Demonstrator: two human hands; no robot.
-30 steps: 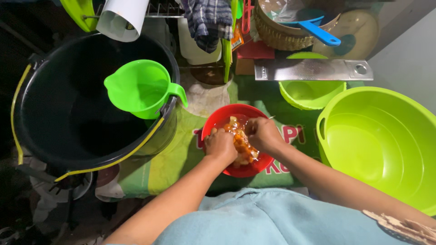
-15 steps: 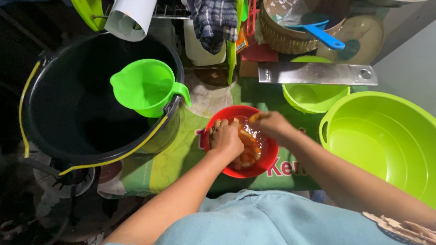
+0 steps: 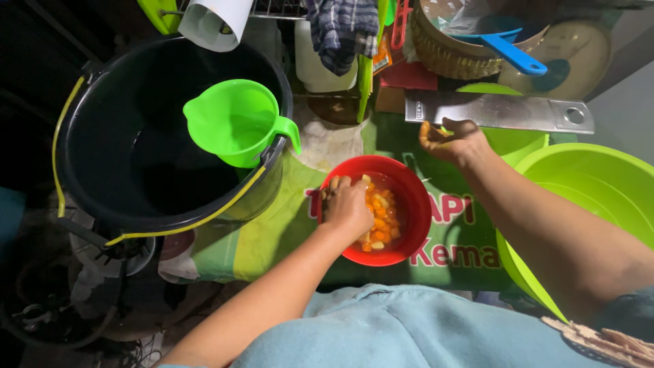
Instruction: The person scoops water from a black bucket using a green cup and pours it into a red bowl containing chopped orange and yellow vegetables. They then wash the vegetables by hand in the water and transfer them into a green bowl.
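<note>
The right hand (image 3: pixel 455 140) has just left the red bowl (image 3: pixel 412 204) at the centre of the frame and now sits up and to the right of it, close under the flat metal grater (image 3: pixel 501 112). A moment ago both hands were working together in the bowl; now only the left hand (image 3: pixel 347 204) is there, palm down, fingers curled into the orange and pale vegetable pieces (image 3: pixel 380 221) lying in a little water. Whether those fingers actually grip any pieces I cannot tell, since the back of the hand covers them. The right fingers are bent loosely inward, and something orange seems to cling to them, so a piece looks to have been carried out of the bowl.

A black bucket (image 3: pixel 102 163) with a green jug (image 3: pixel 235 123) hooked on its rim fills the upper left. A large green basin (image 3: pixel 599 197) lies at the right edge, over the printed green mat (image 3: pixel 272 238).
</note>
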